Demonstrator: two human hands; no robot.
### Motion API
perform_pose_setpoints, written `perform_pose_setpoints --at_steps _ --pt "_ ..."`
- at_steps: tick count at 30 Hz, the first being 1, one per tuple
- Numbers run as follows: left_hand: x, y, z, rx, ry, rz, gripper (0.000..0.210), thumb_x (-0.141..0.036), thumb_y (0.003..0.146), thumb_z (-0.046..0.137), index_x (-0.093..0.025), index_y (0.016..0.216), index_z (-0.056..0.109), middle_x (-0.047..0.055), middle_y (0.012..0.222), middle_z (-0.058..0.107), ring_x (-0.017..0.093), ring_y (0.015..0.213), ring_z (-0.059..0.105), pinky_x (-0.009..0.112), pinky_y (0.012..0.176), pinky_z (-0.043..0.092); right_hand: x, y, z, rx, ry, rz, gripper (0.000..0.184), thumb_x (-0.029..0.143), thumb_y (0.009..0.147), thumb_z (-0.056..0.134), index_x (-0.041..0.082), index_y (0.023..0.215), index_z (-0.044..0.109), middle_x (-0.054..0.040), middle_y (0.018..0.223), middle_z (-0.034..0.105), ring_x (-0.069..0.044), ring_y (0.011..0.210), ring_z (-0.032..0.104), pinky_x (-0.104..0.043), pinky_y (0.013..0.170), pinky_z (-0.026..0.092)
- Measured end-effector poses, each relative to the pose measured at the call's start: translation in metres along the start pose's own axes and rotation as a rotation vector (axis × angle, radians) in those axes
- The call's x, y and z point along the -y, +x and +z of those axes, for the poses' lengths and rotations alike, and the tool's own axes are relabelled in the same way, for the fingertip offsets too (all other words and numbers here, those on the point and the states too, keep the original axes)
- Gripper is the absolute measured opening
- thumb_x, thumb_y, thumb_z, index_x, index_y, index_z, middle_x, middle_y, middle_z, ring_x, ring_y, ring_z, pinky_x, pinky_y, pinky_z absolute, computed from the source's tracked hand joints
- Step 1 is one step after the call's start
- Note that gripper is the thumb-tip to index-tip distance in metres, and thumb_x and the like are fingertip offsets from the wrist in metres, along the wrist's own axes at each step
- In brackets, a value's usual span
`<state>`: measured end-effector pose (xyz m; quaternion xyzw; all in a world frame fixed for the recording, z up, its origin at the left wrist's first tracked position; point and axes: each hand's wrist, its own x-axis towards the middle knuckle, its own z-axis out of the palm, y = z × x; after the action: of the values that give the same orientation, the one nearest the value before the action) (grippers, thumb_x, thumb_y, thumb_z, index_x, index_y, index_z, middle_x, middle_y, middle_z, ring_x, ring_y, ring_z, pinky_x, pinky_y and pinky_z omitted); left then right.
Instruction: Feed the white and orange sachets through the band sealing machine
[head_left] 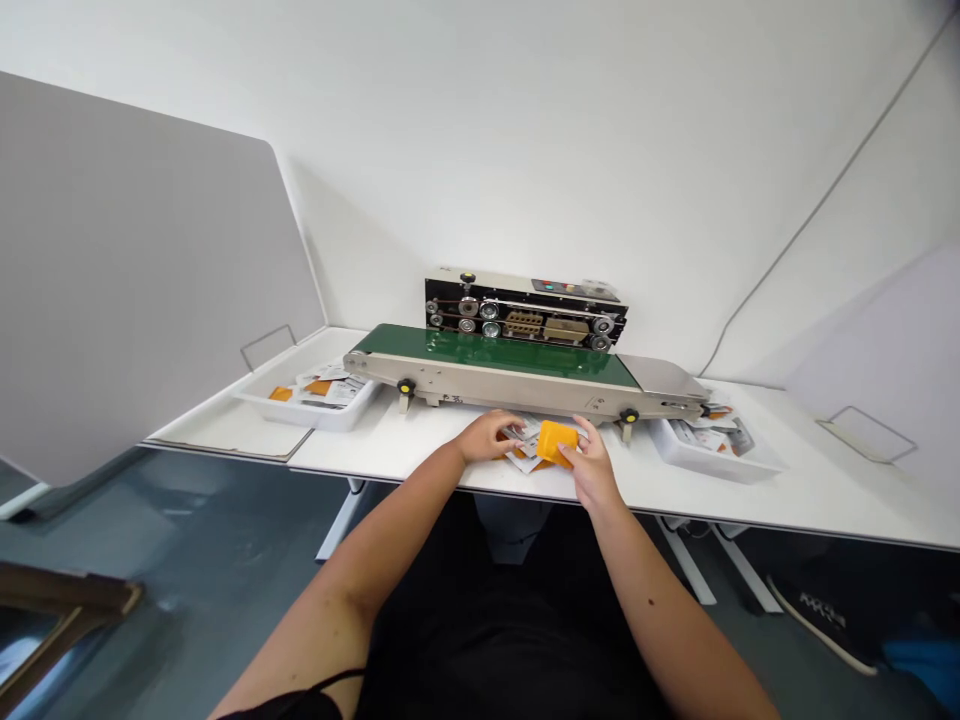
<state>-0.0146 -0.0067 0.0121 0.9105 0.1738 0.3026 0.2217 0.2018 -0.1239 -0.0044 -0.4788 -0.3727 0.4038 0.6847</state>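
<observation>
My right hand [595, 474] pinches a small orange packet [557, 442] between thumb and fingers, just above the table near its front edge. Beneath and left of it lies a loose pile of grey-and-white printed packets [527, 436], some with orange parts, partly covered by the held one. My left hand [486, 436] rests at the left side of this pile, fingers curved over it and thumb apart from them. The fingertips touch the packets, and no packet is plainly gripped there. Both hands are in front of the band sealing machine's conveyor.
The machine's green conveyor belt [495, 352] runs behind my hands, with its roller unit [525, 312] against the wall. White bins of packets stand at left [330, 415] and right [720, 462]. Grey panels rise on both sides. A shoe [821, 620] shows below the table at right.
</observation>
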Motion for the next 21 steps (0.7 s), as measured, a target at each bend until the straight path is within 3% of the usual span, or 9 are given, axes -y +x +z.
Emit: perform_pose_setpoints --at_steps 3,6,9,11,14,18,21 --pt "0.003 -0.002 -0.002 0.03 -0.024 -0.089 0.043 -0.049 0.087 0.064 -0.017 0.117 0.066 0.007 0.098 0.072 0.019 0.082 0.065 0.028 0.075 0.051 0.003 0.0 0.014 0.113 -0.189 0.006 0.048 0.029 0.068 0.073 0.022 0.116 0.067 -0.0064 0.109 0.071 -0.023 0.097 0.068 -0.034 0.081 0.057" --pt "0.008 -0.003 -0.005 -0.036 0.034 -0.123 0.038 -0.048 0.089 0.059 -0.017 0.111 0.068 0.005 0.091 0.072 0.017 0.078 0.064 0.026 0.071 0.049 0.017 0.005 0.022 0.349 -0.466 0.091 0.027 0.025 0.068 0.071 0.019 0.094 0.075 -0.0049 0.09 0.074 -0.022 0.082 0.069 -0.031 0.07 0.056" --pt "0.012 -0.004 -0.008 -0.086 0.077 -0.141 0.036 -0.048 0.09 0.058 -0.018 0.107 0.068 0.004 0.088 0.072 0.017 0.076 0.064 0.025 0.069 0.048 0.044 0.021 0.022 0.582 -0.596 0.225 0.023 0.023 0.066 0.075 0.018 0.089 0.075 -0.0025 0.072 0.072 -0.018 0.064 0.067 -0.025 0.055 0.051" --pt "0.013 -0.005 -0.01 -0.099 0.095 -0.143 0.035 -0.048 0.09 0.057 -0.019 0.105 0.068 0.003 0.088 0.071 0.017 0.075 0.064 0.026 0.069 0.048 0.067 0.042 0.016 0.596 -0.539 0.271 0.027 0.024 0.065 0.079 0.017 0.091 0.075 -0.0033 0.072 0.073 -0.018 0.061 0.067 -0.024 0.051 0.051" --pt "0.014 -0.006 -0.011 -0.112 0.108 -0.155 0.033 -0.047 0.09 0.057 -0.019 0.104 0.068 0.003 0.088 0.072 0.017 0.076 0.064 0.026 0.071 0.049 0.105 0.088 -0.004 0.383 -0.314 0.209 0.034 0.025 0.063 0.084 0.016 0.094 0.073 -0.0064 0.079 0.074 -0.019 0.065 0.07 -0.026 0.054 0.055" --pt "0.016 -0.006 -0.009 -0.12 0.104 -0.168 0.032 -0.046 0.09 0.058 -0.019 0.103 0.068 0.003 0.086 0.071 0.016 0.075 0.063 0.025 0.07 0.048 0.144 0.153 -0.042 -0.17 -0.072 0.018 0.029 0.018 0.066 0.084 0.015 0.09 0.068 -0.0043 0.072 0.07 -0.011 0.051 0.061 -0.016 0.04 0.048" --pt "0.018 -0.005 -0.007 -0.12 0.101 -0.177 0.031 -0.044 0.089 0.059 -0.018 0.102 0.069 0.002 0.084 0.07 0.015 0.073 0.061 0.023 0.068 0.045 0.156 0.187 -0.063 -0.498 0.029 0.002 0.022 0.009 0.074 0.075 0.015 0.091 0.063 0.0004 0.07 0.065 -0.005 0.044 0.052 -0.012 0.039 0.048"
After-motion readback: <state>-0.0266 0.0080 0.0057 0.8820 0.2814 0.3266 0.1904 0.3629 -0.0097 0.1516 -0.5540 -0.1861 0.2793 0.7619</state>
